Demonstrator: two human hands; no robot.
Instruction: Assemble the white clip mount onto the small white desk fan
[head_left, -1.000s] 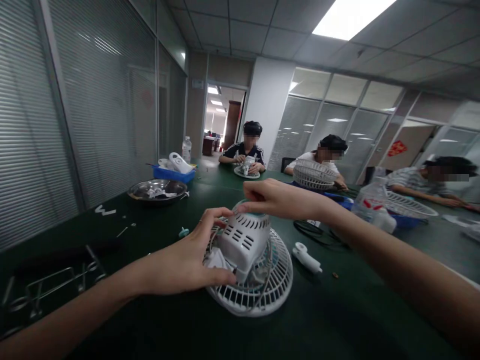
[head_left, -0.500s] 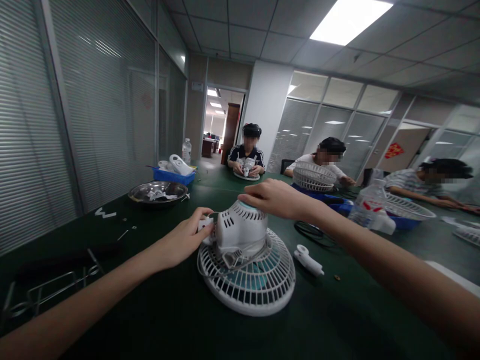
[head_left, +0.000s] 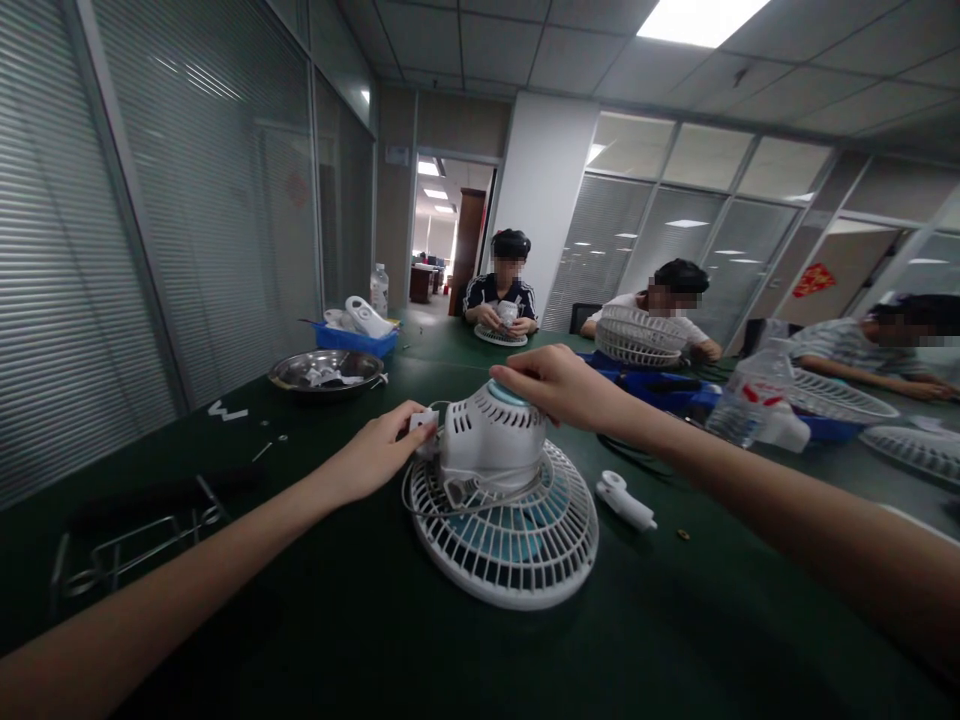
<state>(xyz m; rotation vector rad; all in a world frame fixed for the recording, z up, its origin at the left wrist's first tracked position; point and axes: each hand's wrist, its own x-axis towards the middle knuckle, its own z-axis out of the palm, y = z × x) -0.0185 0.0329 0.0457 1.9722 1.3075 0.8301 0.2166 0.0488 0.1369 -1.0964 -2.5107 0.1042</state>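
Observation:
A white electric fan (head_left: 495, 450) lies face down on the green table, its grille (head_left: 517, 585) flat below and teal blades showing through the bars. My left hand (head_left: 379, 445) is closed, pinching a small white part (head_left: 424, 428) at the left side of the motor housing. A thin cable loops from that side around the housing. From above, my right hand (head_left: 551, 385) wraps its fingers round the teal cap (head_left: 506, 393) on top of the housing; some fingertips are hidden behind it. Close on the right lies a loose white plastic piece (head_left: 626, 502).
At left are a metal bowl (head_left: 326, 375) of small parts, a blue tray (head_left: 356, 340), bent wire pieces (head_left: 142, 545) and small screws. Right of the fan stand a plastic bottle (head_left: 750, 395) and blue trays. Three people sit around the table, one holding a fan part.
The view has shifted slightly, so the fan appears a little farther right and higher. Both my hands keep their places on it. The person opposite has shifted their hands on a fan part.

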